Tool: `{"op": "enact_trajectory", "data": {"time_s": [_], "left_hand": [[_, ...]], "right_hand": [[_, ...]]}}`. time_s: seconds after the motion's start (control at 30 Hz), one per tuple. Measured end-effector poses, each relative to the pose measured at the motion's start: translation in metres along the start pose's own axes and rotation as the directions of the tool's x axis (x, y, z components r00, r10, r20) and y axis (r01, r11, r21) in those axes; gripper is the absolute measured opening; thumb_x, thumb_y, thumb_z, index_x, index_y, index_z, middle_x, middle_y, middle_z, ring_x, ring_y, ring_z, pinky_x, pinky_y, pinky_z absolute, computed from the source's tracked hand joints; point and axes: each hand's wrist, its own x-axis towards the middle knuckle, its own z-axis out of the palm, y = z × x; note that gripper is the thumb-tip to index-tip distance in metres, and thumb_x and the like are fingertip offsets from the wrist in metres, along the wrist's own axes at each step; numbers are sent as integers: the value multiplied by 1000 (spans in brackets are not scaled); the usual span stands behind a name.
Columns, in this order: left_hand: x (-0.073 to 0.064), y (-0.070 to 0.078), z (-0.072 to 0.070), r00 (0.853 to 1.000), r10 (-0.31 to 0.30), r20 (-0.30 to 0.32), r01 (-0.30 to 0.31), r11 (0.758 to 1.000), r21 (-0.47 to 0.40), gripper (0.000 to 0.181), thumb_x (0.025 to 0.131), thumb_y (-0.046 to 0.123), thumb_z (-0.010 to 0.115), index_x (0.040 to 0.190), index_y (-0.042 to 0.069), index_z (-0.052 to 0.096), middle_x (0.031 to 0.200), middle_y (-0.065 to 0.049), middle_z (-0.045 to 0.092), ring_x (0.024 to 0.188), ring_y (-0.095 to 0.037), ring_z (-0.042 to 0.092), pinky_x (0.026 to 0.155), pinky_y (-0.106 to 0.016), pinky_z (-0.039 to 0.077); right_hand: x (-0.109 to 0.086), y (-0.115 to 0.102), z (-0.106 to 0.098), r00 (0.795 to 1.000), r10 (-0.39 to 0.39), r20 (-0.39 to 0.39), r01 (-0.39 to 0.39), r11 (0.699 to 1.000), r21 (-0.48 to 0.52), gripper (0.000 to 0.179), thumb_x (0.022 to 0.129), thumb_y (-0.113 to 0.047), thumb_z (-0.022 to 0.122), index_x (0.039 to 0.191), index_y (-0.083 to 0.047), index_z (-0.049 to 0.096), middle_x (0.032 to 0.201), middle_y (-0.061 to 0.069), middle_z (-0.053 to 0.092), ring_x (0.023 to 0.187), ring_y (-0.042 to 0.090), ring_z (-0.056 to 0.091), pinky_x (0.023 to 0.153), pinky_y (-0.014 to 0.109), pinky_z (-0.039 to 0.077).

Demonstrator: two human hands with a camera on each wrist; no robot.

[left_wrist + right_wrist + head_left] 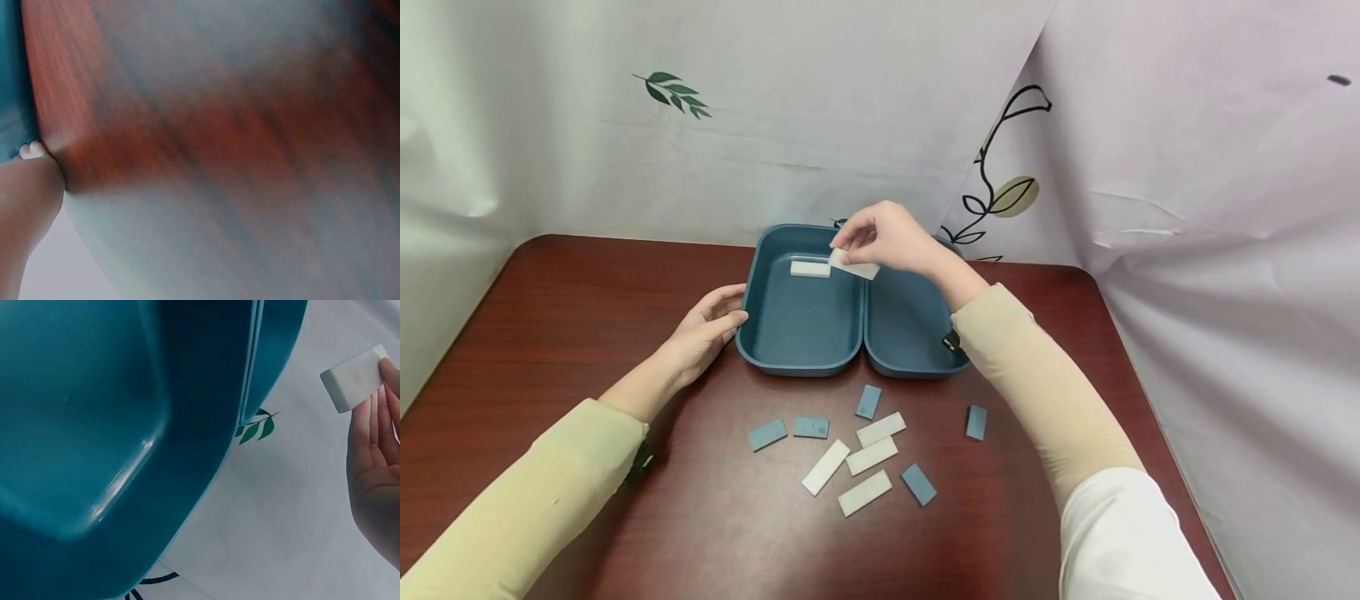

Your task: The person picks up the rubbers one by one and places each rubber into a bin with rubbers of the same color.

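My right hand [891, 237] pinches a white rectangular block [856, 265] between thumb and fingers, above the seam of an opened blue box [797, 369]. The right wrist view shows the same block [355, 378] gripped at one end. Another white block [810, 269] lies in the box's left half, near its back wall. At the left side, my left hand [703, 329] holds the box's edge, thumb at the rim; its other fingertips are partly hidden. Fingers of that hand [32, 150] show against the blue wall [15, 81] in the left wrist view.
In front of the box, several white blocks [865, 493] and several blue blocks [919, 484] lie scattered on the brown table [700, 517]. One blue block [976, 422] sits apart at the right, near my right forearm. White leaf-patterned cloth [820, 125] hangs behind the table.
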Motion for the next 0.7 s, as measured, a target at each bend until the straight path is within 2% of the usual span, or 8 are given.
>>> {"op": "enact_trajectory", "data": {"time_s": [0.23,0.43,0.7], "left_hand": [[0,0,1,1000,2,-7,-2,1000,-12,43,110,12,58,150,22,45,132,10,54,115,1,60,99,-11,48],[1,0,1,1000,8,-6,-8,1000,-27,42,110,11,58,149,22,46,131,9,55,115,0,61,98,-12,49],[0,0,1,1000,7,-8,-7,1000,-27,43,110,11,58,149,22,46,131,9,55,115,0,61,98,-12,49]], "right_hand": [[12,4,5,1000,-6,-9,6,1000,13,18,95,-7,79,113,-5,81,109,14,79,97,19,72,92,31,60],[20,7,11,1000,-24,-4,24,1000,3,18,97,-6,77,115,-3,81,110,16,79,99,24,73,92,31,60],[35,15,23,1000,-12,-10,12,1000,-1,20,98,-6,76,117,-2,80,114,17,78,101,24,73,90,32,60]]}}
